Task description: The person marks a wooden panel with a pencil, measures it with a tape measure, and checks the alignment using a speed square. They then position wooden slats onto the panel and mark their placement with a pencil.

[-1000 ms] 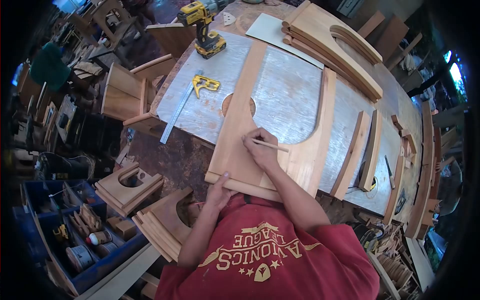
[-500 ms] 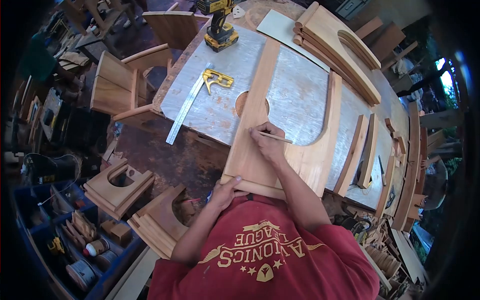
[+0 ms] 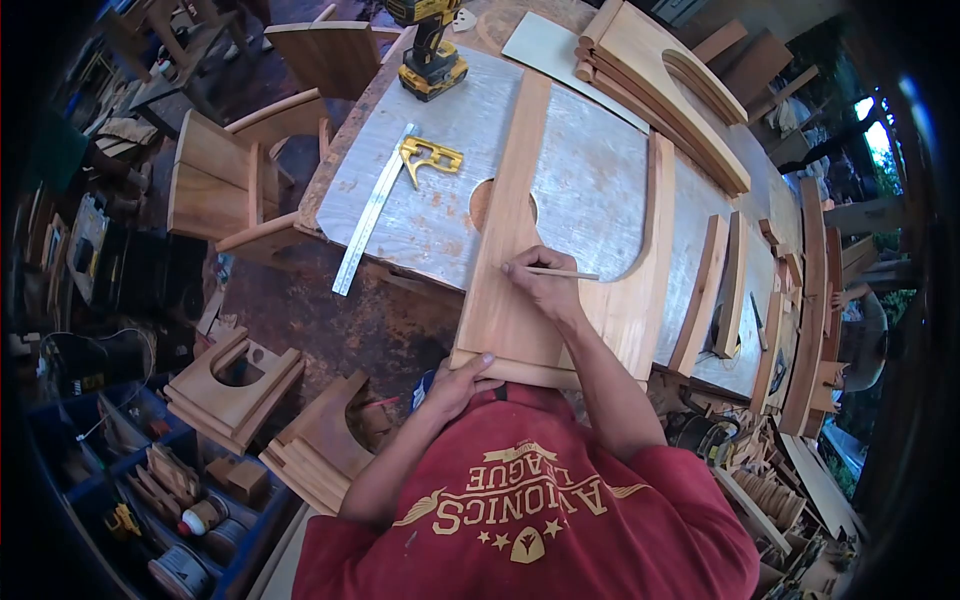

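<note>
A U-shaped wooden board lies across the worktable, its two long arms pointing away from me and its wide end near my waist. My right hand is closed around a pencil, with the fingertips low against the board's left arm; the pencil's tip is hard to make out. At the near left corner, my left hand grips the board's edge, thumb on top and some fingers hidden. A combination square with a yellow head lies on the tabletop to the left.
A cordless drill stands at the table's far left. Stacked curved boards sit at the far right, and wooden strips lie nearer. Wooden chairs stand left of the table. A blue divided bin holds spools at lower left.
The view has shifted slightly. My right hand has moved a little nearer to me along the board, and the pencil lies flatter. My left hand keeps its grip on the corner.
</note>
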A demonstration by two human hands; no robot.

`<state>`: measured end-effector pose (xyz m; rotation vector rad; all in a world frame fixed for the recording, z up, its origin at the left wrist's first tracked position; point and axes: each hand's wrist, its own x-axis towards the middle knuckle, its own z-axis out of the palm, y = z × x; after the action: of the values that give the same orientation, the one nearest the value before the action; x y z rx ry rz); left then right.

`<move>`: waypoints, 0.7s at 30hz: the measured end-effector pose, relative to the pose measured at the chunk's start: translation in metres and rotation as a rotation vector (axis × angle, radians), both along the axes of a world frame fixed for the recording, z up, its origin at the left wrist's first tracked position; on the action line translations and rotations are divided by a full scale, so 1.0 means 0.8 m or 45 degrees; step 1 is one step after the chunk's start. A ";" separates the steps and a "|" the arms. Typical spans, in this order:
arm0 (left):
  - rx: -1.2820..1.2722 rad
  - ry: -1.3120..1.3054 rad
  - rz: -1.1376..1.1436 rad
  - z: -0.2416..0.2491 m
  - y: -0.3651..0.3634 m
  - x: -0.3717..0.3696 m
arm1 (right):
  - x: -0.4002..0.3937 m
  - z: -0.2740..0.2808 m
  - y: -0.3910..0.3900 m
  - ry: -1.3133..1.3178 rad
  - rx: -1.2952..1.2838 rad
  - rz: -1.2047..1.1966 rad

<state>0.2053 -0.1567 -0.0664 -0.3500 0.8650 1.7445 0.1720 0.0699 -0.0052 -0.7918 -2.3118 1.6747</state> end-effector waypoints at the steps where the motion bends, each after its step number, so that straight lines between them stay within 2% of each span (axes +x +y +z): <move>1: -0.002 -0.007 0.017 0.004 0.001 0.000 | 0.006 0.002 -0.003 -0.012 0.026 0.021; 8: -0.023 -0.017 0.047 0.001 0.002 0.003 | 0.009 0.011 -0.018 -0.045 0.262 0.061; 17: 0.014 -0.043 0.124 -0.004 0.006 0.014 | 0.001 -0.008 -0.002 -0.012 0.131 0.088; 20: -0.038 0.029 0.157 -0.009 0.021 0.038 | 0.019 0.027 -0.004 0.091 -0.106 0.121; 21: -0.022 0.058 0.134 -0.006 0.027 0.047 | 0.033 0.031 -0.002 0.080 -0.070 0.103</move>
<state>0.2430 -0.1350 -0.0715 -0.3746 0.9088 1.8493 0.1985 0.0687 0.0195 -0.6539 -2.2940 1.7767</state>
